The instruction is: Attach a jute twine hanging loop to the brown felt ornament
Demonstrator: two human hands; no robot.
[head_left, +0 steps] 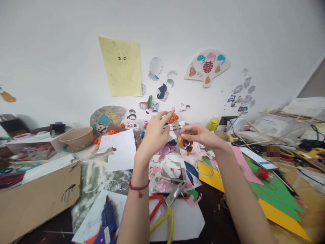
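Note:
My right hand (196, 135) pinches the top edge of a small brown and orange cartoon cutout (187, 145) with big white and black eyes. From its top a thin tan strand (177, 123) runs up to the fingertips of my left hand (157, 130), which is raised with curled fingers at the strand's upper end. Whether the strand is string or a stick I cannot make out. Below my hands lie paper scraps (169, 171), scissors with yellow handles (162, 223) and a blue glue gun (109, 215) on white paper.
Cardboard (40, 200) covers the left front. Yellow, pink and green paper sheets (269, 189) lie at right with a phone (257, 158) and a tape roll (204, 168). A bowl (77, 138) stands back left. Behind the desk, the wall carries a paper fan (198, 73) and a yellow drawing (123, 73).

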